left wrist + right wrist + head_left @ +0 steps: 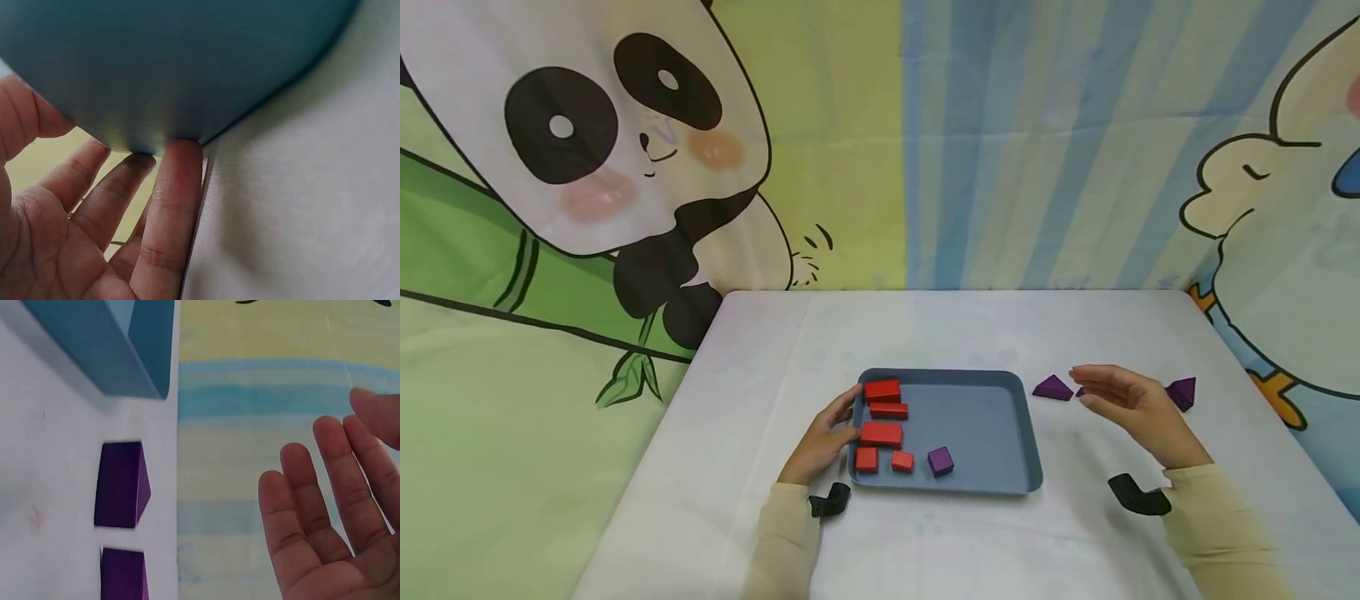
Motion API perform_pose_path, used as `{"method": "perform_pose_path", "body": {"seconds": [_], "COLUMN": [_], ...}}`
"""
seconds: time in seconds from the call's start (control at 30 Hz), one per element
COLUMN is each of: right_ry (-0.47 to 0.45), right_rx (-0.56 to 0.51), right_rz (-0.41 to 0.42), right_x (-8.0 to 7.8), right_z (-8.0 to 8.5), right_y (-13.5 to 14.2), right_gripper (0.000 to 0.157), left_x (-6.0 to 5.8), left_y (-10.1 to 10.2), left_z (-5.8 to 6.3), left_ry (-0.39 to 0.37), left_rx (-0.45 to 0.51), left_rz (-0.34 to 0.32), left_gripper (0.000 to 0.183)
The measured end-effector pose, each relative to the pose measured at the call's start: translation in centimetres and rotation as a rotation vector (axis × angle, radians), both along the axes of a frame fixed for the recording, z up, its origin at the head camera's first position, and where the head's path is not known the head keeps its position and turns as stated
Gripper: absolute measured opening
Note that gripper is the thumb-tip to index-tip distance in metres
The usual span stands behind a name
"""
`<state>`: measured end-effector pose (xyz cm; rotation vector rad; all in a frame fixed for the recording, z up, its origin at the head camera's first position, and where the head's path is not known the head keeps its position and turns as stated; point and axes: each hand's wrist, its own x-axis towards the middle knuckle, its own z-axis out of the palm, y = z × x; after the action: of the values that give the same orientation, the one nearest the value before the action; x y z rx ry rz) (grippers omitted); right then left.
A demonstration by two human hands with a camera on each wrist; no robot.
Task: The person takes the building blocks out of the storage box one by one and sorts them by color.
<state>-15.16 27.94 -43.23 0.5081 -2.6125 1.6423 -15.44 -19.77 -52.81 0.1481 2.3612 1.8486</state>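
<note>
1. Presently, left hand (820,442), fingers extended, touches tray (988,425) at nine o'clock; uneven pressure could slide it.
2. Right hand (1138,408), empty, fingers relaxed: careless lowering could knock purple prism (1053,388) outside tray's two o'clock.

Looks forward and down in the head view, far enough back to take in the worktop (940,542), the whole tray (977,433) and the patterned backdrop (850,125). From the left wrist, faces the tray's outside at very close range, past the left fingers (172,212), cropping most of it. From the right wrist, looks rolled sideways past the right fingers (344,469) toward a tray corner, purple blocks (117,484) and striped backdrop. Shares the purple blocks with the head view.
</note>
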Motion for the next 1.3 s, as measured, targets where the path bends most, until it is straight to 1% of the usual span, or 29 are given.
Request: {"method": "perform_pose_path", "body": {"seconds": [0.1, 0.27, 0.43, 0.57, 0.67, 0.87, 1.03, 1.3], "right_ry": [-0.018, -0.034, -0.029, -0.025, -0.04, -0.097, -0.119, -0.176], "right_rx": [-0.031, -0.104, -0.167, -0.179, -0.194, -0.213, -0.223, -0.214], "right_rz": [0.046, 0.128, 0.231, 0.282, 0.314, 0.342, 0.368, 0.383], "right_x": [0.2, 0.3, 0.2, 0.2, 0.2, 0.1, 0.2, 0.3], "right_z": [-0.1, -0.5, -1.5, -2.4, -2.9, -4.0, -5.0, -5.8], "right_y": [-1.4, -3.3, -5.2, -6.7, -7.8, -9.4, -10.6, -12.2], "right_gripper": [0.041, 0.039, 0.038, 0.037, 0.037, 0.038, 0.039, 0.041], "left_x": [0.2, 0.2, 0.2, 0.2, 0.2, 0.1, 0.0, 0.1], "left_y": [-0.2, -0.1, 0.0, 0.0, 0.1, 0.1, 0.0, 0.0], "left_z": [-0.1, 0.0, 0.1, 0.0, 0.1, 0.1, -0.1, 0.5], "left_ry": [0.008, 0.0, -0.011, -0.027, -0.026, -0.032, -0.023, -0.011], "left_rx": [0.004, 0.008, 0.024, 0.041, 0.039, 0.031, 0.041, 0.017], "left_rz": [-0.003, 0.0, -0.002, -0.002, 0.006, 0.015, -0.005, -0.003], "left_gripper": [0.076, 0.076, 0.076, 0.076, 0.076, 0.076, 0.077, 0.075]}}
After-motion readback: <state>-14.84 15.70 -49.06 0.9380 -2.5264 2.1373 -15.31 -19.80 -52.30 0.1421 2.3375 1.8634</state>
